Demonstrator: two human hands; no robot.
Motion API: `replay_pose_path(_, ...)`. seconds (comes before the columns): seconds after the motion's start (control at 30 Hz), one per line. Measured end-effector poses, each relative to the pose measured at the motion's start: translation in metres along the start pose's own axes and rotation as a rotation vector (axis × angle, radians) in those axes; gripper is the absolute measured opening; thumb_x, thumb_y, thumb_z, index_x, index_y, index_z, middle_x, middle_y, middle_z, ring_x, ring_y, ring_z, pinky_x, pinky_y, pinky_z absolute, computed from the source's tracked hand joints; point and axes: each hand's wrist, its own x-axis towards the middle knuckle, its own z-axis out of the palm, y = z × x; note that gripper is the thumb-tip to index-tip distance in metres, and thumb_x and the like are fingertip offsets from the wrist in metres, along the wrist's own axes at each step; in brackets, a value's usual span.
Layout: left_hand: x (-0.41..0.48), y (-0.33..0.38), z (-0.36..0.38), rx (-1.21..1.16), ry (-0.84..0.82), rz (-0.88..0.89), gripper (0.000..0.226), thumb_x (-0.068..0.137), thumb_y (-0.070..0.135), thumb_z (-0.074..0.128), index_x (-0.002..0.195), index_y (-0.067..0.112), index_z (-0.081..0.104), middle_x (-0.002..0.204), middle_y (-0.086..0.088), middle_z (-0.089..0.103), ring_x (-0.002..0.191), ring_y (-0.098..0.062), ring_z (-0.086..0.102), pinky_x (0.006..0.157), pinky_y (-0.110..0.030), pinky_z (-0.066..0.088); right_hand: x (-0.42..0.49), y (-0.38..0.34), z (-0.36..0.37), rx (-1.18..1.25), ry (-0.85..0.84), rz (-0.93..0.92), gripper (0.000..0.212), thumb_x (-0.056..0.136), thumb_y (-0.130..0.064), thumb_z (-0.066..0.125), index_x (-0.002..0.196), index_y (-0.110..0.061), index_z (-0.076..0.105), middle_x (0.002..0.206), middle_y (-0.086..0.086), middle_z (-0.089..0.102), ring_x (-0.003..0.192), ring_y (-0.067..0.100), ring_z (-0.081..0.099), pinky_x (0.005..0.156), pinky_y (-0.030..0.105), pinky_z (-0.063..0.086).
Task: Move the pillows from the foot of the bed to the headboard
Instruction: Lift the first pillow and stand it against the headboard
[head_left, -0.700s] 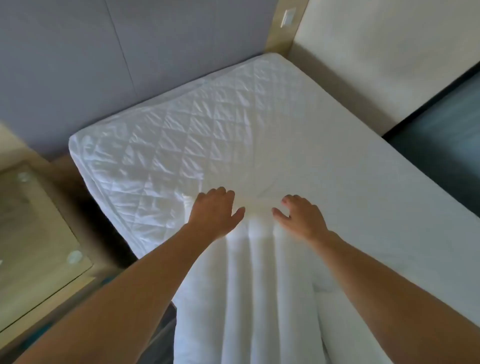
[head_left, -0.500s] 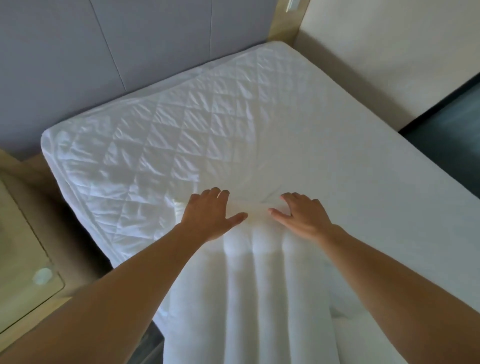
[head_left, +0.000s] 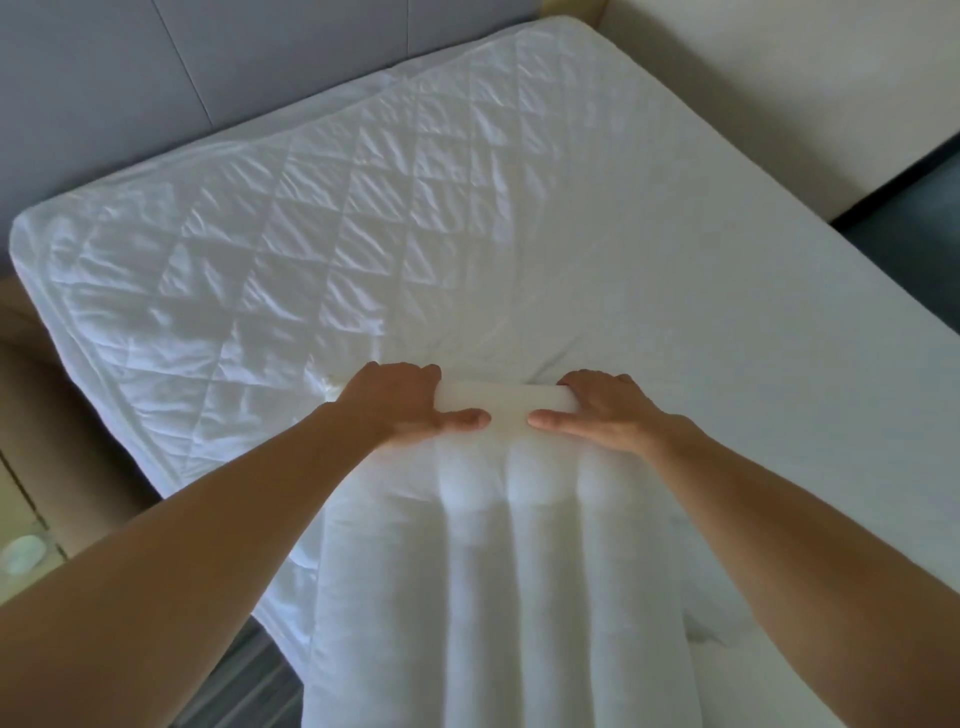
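A white ribbed pillow (head_left: 524, 587) runs from the bottom of the view up to the middle of the bed (head_left: 649, 218). Both my hands clamp its far edge. My left hand (head_left: 410, 405) grips the left part of that edge, thumb on top and fingers curled over the end. My right hand (head_left: 602, 410) holds the right part the same way. The pillow's far edge is squeezed into a roll between them. The mattress is white, with a quilted cover on its left half. The grey padded headboard (head_left: 208, 62) stands along the far left side.
A beige wall (head_left: 779, 78) borders the bed on the far right. A dark floor strip (head_left: 914, 218) shows at the right edge. A wooden nightstand with a glass top (head_left: 31, 525) stands at the left, beside the mattress corner.
My hands have gone from lying flat on the pillow's end to gripping it, with the edge bunched up. The pillow and the view have shifted toward the headboard.
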Motion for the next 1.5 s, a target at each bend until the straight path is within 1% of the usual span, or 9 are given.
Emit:
replay_pose_path(0.1,-0.016,-0.001,-0.015,-0.002,-0.019,0.045,0.09,0.059,0.102,0.046,0.104,0.024,0.049,0.092,0.006,0.06,0.085,-0.018,0.058,0.076,-0.037,0.043,-0.015,-0.008,-0.022,-0.004,-0.087,-0.028,0.075,0.066,-0.088,0.065,0.102,-0.023,0.057,0.097,-0.01,0.058,0.09,0.013,0.056,0.079,0.034,0.036)
replay_pose_path(0.27,-0.048,0.006,-0.044,0.03,0.026,0.113,0.092,0.056,0.1,0.053,0.108,0.024,0.046,0.087,0.008,0.059,0.08,-0.016,0.057,0.069,-0.034,0.04,-0.046,-0.021,-0.046,-0.023,-0.028,-0.059,0.081,0.048,-0.094,0.069,0.096,-0.031,0.048,0.089,-0.017,0.059,0.084,0.012,0.059,0.064,0.027,0.04)
replay_pose_path(0.43,-0.094,0.019,-0.058,0.029,0.246,0.166,0.085,0.058,0.1,0.052,0.099,0.025,0.047,0.081,0.01,0.059,0.08,-0.019,0.056,0.066,-0.032,0.033,-0.081,-0.035,-0.058,-0.125,0.213,-0.116,0.104,0.033,-0.107,0.051,0.09,-0.02,0.054,0.077,-0.009,0.061,0.075,0.019,0.062,0.068,0.036,0.05)
replay_pose_path(0.6,-0.142,0.03,-0.081,0.009,0.4,0.222,0.078,0.058,0.096,0.059,0.089,0.026,0.043,0.07,0.011,0.05,0.071,-0.021,0.052,0.063,-0.034,0.033,-0.131,-0.055,-0.088,-0.179,0.372,-0.219,0.098,0.038,-0.105,0.051,0.082,-0.017,0.05,0.065,-0.015,0.043,0.066,0.02,0.049,0.061,0.033,0.035)
replay_pose_path(0.77,-0.197,0.055,-0.132,0.03,0.572,0.307,0.081,0.059,0.096,0.056,0.08,0.018,0.051,0.061,0.008,0.052,0.058,-0.022,0.053,0.059,-0.032,0.033,-0.186,-0.077,-0.14,-0.234,0.527,-0.295,0.103,0.04,-0.104,0.049,0.085,-0.011,0.056,0.067,-0.007,0.044,0.069,0.027,0.053,0.061,0.033,0.036)
replay_pose_path(0.93,-0.277,0.092,-0.213,0.1,0.647,0.247,0.079,0.055,0.096,0.061,0.082,0.022,0.05,0.063,0.01,0.053,0.062,-0.017,0.052,0.06,-0.034,0.041,-0.256,-0.11,-0.214,-0.27,0.627,-0.366,0.1,0.04,-0.107,0.046,0.085,-0.017,0.051,0.068,-0.009,0.047,0.068,0.023,0.05,0.06,0.033,0.036)
replay_pose_path(1.1,-0.36,0.122,-0.277,0.187,0.769,0.152,0.079,0.05,0.097,0.056,0.083,0.026,0.047,0.064,0.015,0.045,0.07,-0.02,0.053,0.06,-0.034,0.036,-0.321,-0.154,-0.276,-0.312,0.71,-0.442,0.099,0.041,-0.106,0.043,0.09,-0.021,0.05,0.075,-0.01,0.051,0.075,0.022,0.052,0.064,0.034,0.034)
replay_pose_path(1.3,-0.431,0.131,-0.327,0.322,1.098,0.206,0.076,0.057,0.092,0.057,0.08,0.019,0.053,0.061,0.004,0.054,0.056,-0.028,0.052,0.052,-0.032,0.041,-0.356,-0.195,-0.331,-0.336,1.058,-0.669,0.105,0.05,-0.109,0.032,0.083,-0.014,0.058,0.072,0.001,0.061,0.067,0.027,0.058,0.063,0.033,0.039)
replay_pose_path(1.5,-0.466,0.124,-0.381,0.486,1.314,0.19,0.071,0.063,0.076,0.077,0.079,0.011,0.054,0.061,-0.003,0.058,0.049,-0.03,0.05,0.056,-0.031,0.039,-0.345,-0.245,-0.392,-0.322,1.37,-0.942,0.092,0.061,-0.095,0.056,0.075,-0.005,0.059,0.062,0.009,0.057,0.053,0.029,0.053,0.064,0.037,0.039)
